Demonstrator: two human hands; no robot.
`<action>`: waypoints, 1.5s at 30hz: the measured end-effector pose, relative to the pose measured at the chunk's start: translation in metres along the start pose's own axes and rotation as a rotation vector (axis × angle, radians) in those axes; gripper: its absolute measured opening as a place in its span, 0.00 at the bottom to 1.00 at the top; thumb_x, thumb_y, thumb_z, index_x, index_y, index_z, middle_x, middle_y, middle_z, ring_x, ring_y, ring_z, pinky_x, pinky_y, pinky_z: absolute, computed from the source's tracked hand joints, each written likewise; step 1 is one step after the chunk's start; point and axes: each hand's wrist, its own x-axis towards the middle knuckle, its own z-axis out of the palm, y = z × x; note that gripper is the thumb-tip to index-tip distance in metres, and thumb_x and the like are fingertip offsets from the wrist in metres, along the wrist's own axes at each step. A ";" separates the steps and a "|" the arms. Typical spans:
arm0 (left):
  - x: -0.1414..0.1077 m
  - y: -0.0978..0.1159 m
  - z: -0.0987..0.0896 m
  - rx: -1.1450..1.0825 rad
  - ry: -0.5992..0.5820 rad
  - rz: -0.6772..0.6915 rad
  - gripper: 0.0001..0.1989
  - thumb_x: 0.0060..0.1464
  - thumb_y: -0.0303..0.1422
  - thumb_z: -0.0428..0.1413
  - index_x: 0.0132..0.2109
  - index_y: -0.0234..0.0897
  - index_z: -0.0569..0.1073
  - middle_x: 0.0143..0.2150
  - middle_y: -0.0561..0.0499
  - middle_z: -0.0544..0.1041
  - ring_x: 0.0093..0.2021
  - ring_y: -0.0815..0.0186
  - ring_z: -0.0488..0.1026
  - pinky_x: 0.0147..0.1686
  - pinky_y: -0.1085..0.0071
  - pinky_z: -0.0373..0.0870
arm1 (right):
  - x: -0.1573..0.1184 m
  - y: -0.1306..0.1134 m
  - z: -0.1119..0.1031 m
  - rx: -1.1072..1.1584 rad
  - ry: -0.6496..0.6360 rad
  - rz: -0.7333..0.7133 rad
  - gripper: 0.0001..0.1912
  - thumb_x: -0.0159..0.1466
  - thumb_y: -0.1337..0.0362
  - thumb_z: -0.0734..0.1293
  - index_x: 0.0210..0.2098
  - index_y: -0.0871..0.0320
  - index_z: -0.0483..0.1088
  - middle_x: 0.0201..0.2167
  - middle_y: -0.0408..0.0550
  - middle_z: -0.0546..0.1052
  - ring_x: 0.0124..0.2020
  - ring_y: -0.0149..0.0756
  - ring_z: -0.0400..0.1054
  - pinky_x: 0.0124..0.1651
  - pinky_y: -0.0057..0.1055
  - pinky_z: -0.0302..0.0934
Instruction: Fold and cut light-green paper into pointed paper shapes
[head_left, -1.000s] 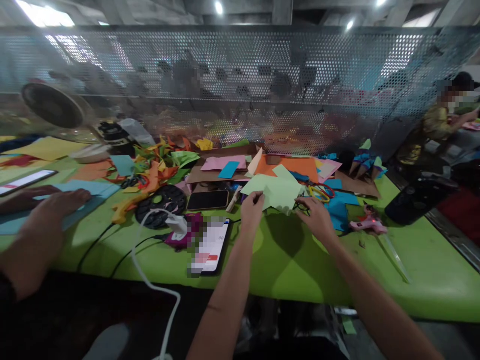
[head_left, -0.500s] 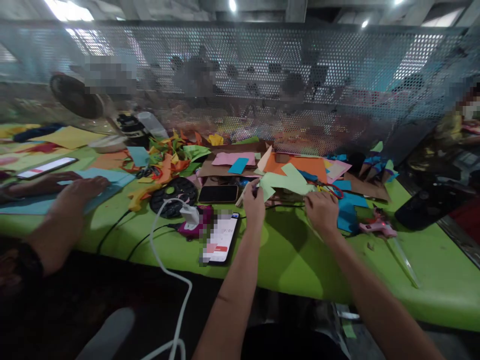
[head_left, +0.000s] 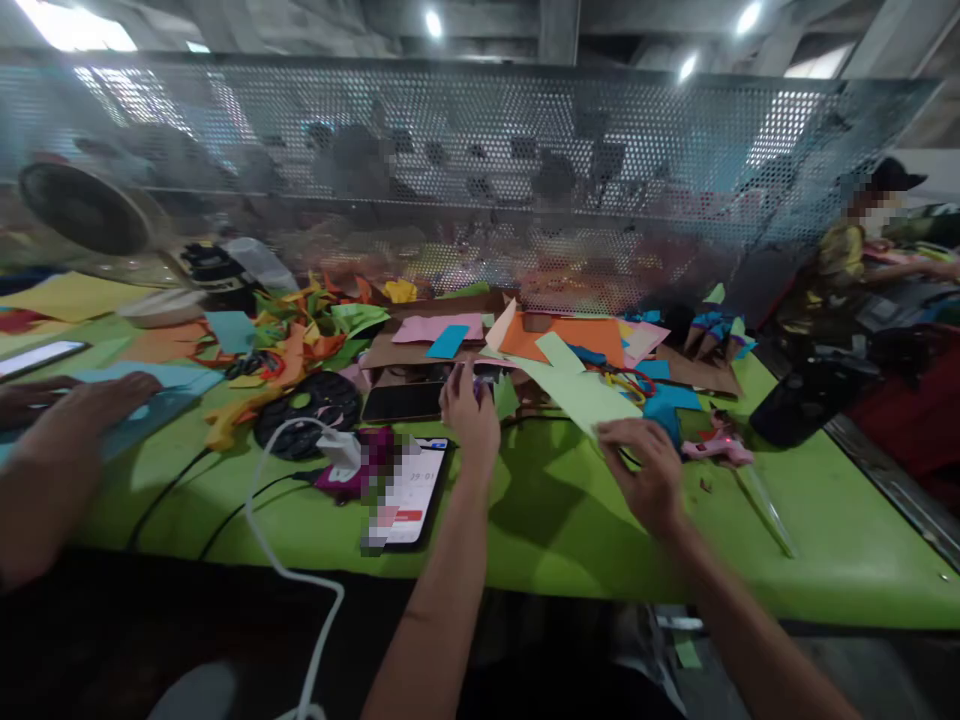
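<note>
My right hand (head_left: 645, 465) pinches the lower right end of a pale green paper strip (head_left: 581, 395), which slants up and left over the table. A shorter green flap (head_left: 553, 352) stands up behind the strip. My left hand (head_left: 472, 415) is raised beside the dark phone (head_left: 403, 402), its fingers curled inward. What they hold, if anything, is partly hidden. A small green paper piece (head_left: 507, 396) shows just right of those fingers; whether they touch it I cannot tell. Scissors with red and yellow handles (head_left: 630, 385) lie partly behind the strip.
A lit phone (head_left: 414, 495) and a purple power adapter (head_left: 356, 470) with cables lie left of my arm. A pink glue gun (head_left: 718, 448) rests at right, near a black container (head_left: 784, 400). Coloured paper scraps (head_left: 300, 330) line the back. Another person's hand (head_left: 97, 415) is at left.
The view has swung right. My left hand has drawn back from the green paper. My right hand has turned, pulling the strip down toward me so it slants more.
</note>
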 end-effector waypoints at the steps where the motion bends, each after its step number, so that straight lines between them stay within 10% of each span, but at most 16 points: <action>1: -0.004 0.004 -0.005 -0.046 0.055 0.062 0.22 0.61 0.30 0.50 0.61 0.42 0.70 0.65 0.44 0.68 0.65 0.55 0.60 0.66 0.55 0.54 | -0.008 -0.007 -0.002 0.006 -0.062 -0.035 0.08 0.62 0.72 0.69 0.36 0.52 0.72 0.38 0.45 0.82 0.40 0.38 0.74 0.47 0.38 0.66; 5: -0.035 0.023 -0.031 -0.190 0.128 0.263 0.22 0.66 0.35 0.46 0.65 0.41 0.65 0.66 0.45 0.67 0.68 0.61 0.58 0.68 0.60 0.50 | -0.034 -0.022 -0.011 0.050 -0.247 -0.073 0.08 0.63 0.72 0.68 0.38 0.52 0.73 0.38 0.44 0.83 0.40 0.37 0.74 0.46 0.37 0.66; 11: -0.096 0.031 -0.074 -0.060 -0.902 0.572 0.25 0.66 0.43 0.47 0.67 0.47 0.61 0.68 0.48 0.64 0.70 0.59 0.55 0.70 0.52 0.41 | -0.049 -0.024 -0.029 0.154 -0.392 -0.063 0.13 0.63 0.74 0.64 0.41 0.50 0.73 0.37 0.44 0.82 0.42 0.37 0.74 0.48 0.39 0.67; 15: -0.119 0.019 -0.090 0.046 -1.159 0.642 0.34 0.58 0.48 0.56 0.68 0.47 0.59 0.70 0.48 0.62 0.71 0.56 0.54 0.70 0.48 0.36 | -0.055 -0.037 -0.035 0.335 -0.453 0.037 0.10 0.64 0.71 0.65 0.41 0.50 0.73 0.36 0.44 0.82 0.41 0.36 0.75 0.47 0.37 0.69; 23: -0.135 0.006 -0.093 0.068 -1.095 0.544 0.25 0.57 0.19 0.50 0.58 0.47 0.71 0.62 0.52 0.73 0.62 0.63 0.67 0.66 0.53 0.49 | -0.065 -0.030 -0.048 0.243 -0.604 0.265 0.22 0.59 0.75 0.65 0.51 0.52 0.71 0.46 0.49 0.80 0.49 0.41 0.72 0.53 0.43 0.67; 33: -0.118 0.012 -0.074 0.258 -0.923 0.444 0.10 0.64 0.34 0.51 0.35 0.37 0.73 0.34 0.49 0.76 0.38 0.59 0.72 0.38 0.63 0.67 | -0.070 -0.001 -0.057 0.015 -0.555 0.438 0.10 0.65 0.64 0.66 0.45 0.54 0.75 0.39 0.49 0.81 0.42 0.42 0.74 0.44 0.39 0.70; 37: -0.120 0.007 -0.068 0.279 -0.841 0.403 0.05 0.62 0.33 0.53 0.43 0.39 0.72 0.39 0.48 0.78 0.42 0.58 0.74 0.40 0.64 0.70 | -0.073 -0.006 -0.054 -0.062 -0.528 0.435 0.18 0.66 0.62 0.65 0.55 0.53 0.70 0.47 0.51 0.80 0.45 0.44 0.74 0.47 0.42 0.70; 45: -0.123 0.005 -0.066 0.278 -0.849 0.381 0.27 0.61 0.31 0.53 0.66 0.43 0.60 0.53 0.45 0.76 0.49 0.56 0.73 0.47 0.60 0.71 | -0.081 -0.015 -0.055 -0.246 -0.583 0.244 0.22 0.67 0.65 0.64 0.60 0.48 0.67 0.59 0.52 0.71 0.57 0.49 0.67 0.55 0.50 0.64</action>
